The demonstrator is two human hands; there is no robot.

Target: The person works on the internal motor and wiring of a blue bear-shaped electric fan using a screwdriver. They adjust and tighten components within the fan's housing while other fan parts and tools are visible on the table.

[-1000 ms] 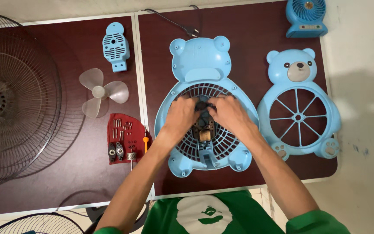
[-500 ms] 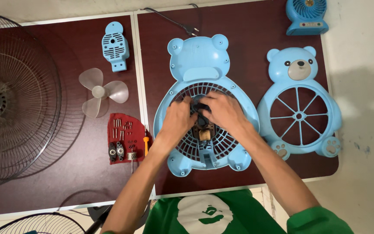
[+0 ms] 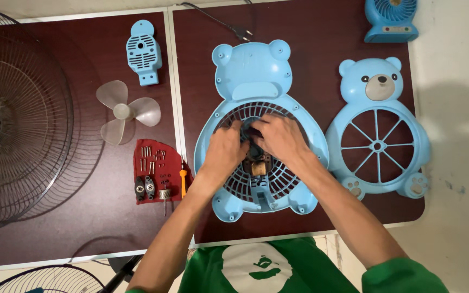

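Note:
A light blue bear-shaped fan housing [image 3: 253, 70] lies flat on the dark red table. Both my hands rest over the middle of its round grille. My left hand [image 3: 225, 153] and my right hand [image 3: 279, 138] grip the small dark motor [image 3: 254, 154] at the grille's centre, fingers curled around it. The motor's top is hidden by my fingers. To the right lies the matching bear-face front cover [image 3: 378, 127] with spokes.
A clear three-blade propeller [image 3: 125, 111] and a small blue cover plate [image 3: 144, 52] lie to the left. A red cloth [image 3: 156, 171] holds screws, small parts and an orange screwdriver [image 3: 183, 182]. A large wire fan guard [image 3: 17, 125] fills the far left. A small blue fan [image 3: 391, 19] stands top right.
Both hands have shifted slightly upward over the grille's centre, staying on the motor. Nothing else on the table has moved.

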